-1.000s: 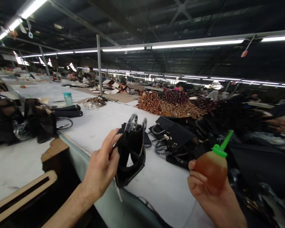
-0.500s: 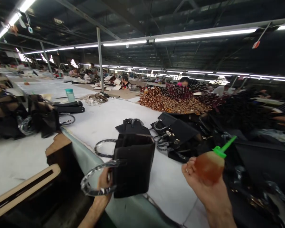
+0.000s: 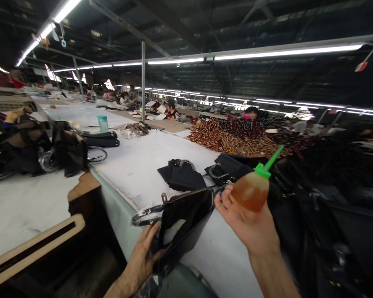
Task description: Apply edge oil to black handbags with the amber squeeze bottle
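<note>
My left hand grips a black handbag by its lower side, at the front edge of the white table. The bag is tilted with its mouth facing me, and its plastic-wrapped handle sticks out to the left. My right hand is closed round a squeeze bottle of brown liquid with a green cap and a long green nozzle pointing up and right. The bottle hangs just right of the bag's upper corner.
More black handbags lie on the table beyond, and a dark heap of bags fills the right side. A pile of brown and orange leather pieces lies farther back. A teal cup stands at left. Other people work in the background.
The bag has tipped from upright to tilted, mouth toward me, and my left hand now grips its lower side. My right hand with the bottle has risen and moved left toward the bag.
</note>
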The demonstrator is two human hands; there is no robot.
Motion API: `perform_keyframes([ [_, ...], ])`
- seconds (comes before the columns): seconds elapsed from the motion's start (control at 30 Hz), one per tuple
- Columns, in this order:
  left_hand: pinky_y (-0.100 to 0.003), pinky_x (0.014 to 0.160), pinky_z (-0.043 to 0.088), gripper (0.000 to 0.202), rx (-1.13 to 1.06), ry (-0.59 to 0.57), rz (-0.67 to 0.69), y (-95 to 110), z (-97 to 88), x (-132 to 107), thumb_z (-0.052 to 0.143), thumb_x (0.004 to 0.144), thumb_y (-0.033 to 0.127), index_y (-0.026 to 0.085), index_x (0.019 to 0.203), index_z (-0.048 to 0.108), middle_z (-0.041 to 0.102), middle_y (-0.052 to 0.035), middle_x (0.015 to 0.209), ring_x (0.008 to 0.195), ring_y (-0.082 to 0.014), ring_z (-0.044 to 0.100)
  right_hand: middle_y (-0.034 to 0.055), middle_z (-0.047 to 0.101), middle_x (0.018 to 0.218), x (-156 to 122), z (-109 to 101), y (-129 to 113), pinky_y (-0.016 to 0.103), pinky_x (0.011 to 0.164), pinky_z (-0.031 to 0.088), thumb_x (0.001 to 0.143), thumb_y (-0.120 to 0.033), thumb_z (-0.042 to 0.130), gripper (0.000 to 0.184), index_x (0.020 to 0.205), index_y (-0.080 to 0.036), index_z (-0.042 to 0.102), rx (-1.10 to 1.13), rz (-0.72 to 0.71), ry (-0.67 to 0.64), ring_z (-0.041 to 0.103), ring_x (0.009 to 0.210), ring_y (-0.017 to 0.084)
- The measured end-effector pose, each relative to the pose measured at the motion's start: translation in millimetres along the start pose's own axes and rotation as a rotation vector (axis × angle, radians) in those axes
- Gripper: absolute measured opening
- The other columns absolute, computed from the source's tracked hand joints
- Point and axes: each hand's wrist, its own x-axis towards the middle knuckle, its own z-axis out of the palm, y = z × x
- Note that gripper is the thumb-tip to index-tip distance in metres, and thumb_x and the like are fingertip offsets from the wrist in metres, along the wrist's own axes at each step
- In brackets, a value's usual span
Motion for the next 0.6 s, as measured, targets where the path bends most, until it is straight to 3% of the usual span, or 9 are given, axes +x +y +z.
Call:
perform_keyframes([
  [0.1, -0.041, 0.107, 0.032, 0.061, -0.032, 0.004, 0.042, 6.6, -8.1, 4.0, 0.056, 0.074, 0.030, 0.019, 0.133, 0.045, 0.047, -0.0121, 0.136, 0.128, -0.0286, 0.040, 0.0060, 0.059, 0.089, 5.8, 19.3, 10.8, 0.051, 0.088, 0.045, 0.084, -0.047, 0.054, 0.032, 0.089, -0.017, 0.062, -0.036, 0.012, -0.056, 0.058, 0.083, 0.019],
  [0.2, -0.038, 0.099, 0.039, 0.056, 0.012, -0.071, 0.005, 19.6, -29.0, 8.0, 0.053, 0.075, 0.031, 0.019, 0.129, 0.049, 0.059, -0.0111, 0.123, 0.116, -0.0264, 0.052, 0.0068, 0.059, 0.085, 14.3, 22.6, 18.3, 0.048, 0.085, 0.047, 0.084, -0.051, 0.053, 0.036, 0.088, -0.016, 0.062, -0.057, 0.018, -0.005, 0.058, 0.081, 0.019],
  [0.27, -0.036, 0.083, 0.048, 0.041, 0.088, -0.178, -0.064, 39.2, -48.7, 8.6, 0.049, 0.076, 0.030, 0.017, 0.114, 0.060, 0.070, -0.0086, 0.092, 0.092, -0.0258, 0.064, 0.0083, 0.058, 0.084, 19.2, 20.3, 20.0, 0.043, 0.080, 0.050, 0.085, -0.050, 0.052, 0.037, 0.089, -0.014, 0.062, -0.063, 0.014, 0.036, 0.057, 0.081, 0.020],
  [0.33, -0.030, 0.061, 0.047, 0.032, 0.131, -0.302, -0.114, 70.5, -68.0, 9.2, 0.040, 0.082, 0.035, 0.016, 0.080, 0.066, 0.063, -0.0038, 0.060, 0.060, -0.0208, 0.062, 0.0104, 0.058, 0.085, 21.7, 18.3, 20.0, 0.039, 0.075, 0.052, 0.086, -0.049, 0.051, 0.038, 0.090, -0.012, 0.061, -0.075, 0.008, 0.048, 0.057, 0.081, 0.020],
  [0.4, -0.025, 0.054, 0.041, 0.043, 0.019, -0.338, -0.114, 108.9, -80.0, 14.3, 0.037, 0.085, 0.045, 0.017, 0.060, 0.059, 0.056, -0.0012, 0.054, 0.053, -0.0155, 0.055, 0.0116, 0.057, 0.085, 21.6, 18.7, 19.9, 0.036, 0.070, 0.052, 0.087, -0.048, 0.050, 0.039, 0.091, -0.011, 0.061, -0.087, 0.010, 0.045, 0.057, 0.080, 0.021],
  [0.5, -0.023, 0.051, 0.033, 0.037, -0.079, -0.318, 0.061, 158.5, -75.1, 35.7, 0.046, 0.080, 0.049, 0.017, 0.069, 0.060, 0.053, 0.0023, 0.059, 0.056, -0.0127, 0.047, 0.0127, 0.057, 0.085, 18.9, 22.4, 21.1, 0.035, 0.066, 0.053, 0.086, -0.049, 0.050, 0.041, 0.092, -0.010, 0.061, -0.110, 0.023, 0.034, 0.056, 0.078, 0.021],
  [0.6, -0.023, 0.048, 0.027, 0.026, -0.013, -0.308, 0.114, 176.8, -52.6, 63.0, 0.058, 0.070, 0.042, 0.017, 0.062, 0.057, 0.044, 0.0048, 0.053, 0.052, -0.0114, 0.041, 0.0120, 0.058, 0.085, 16.5, 24.8, 21.6, 0.039, 0.070, 0.053, 0.084, -0.051, 0.053, 0.041, 0.090, -0.011, 0.061, -0.125, 0.014, 0.043, 0.057, 0.079, 0.021],
])
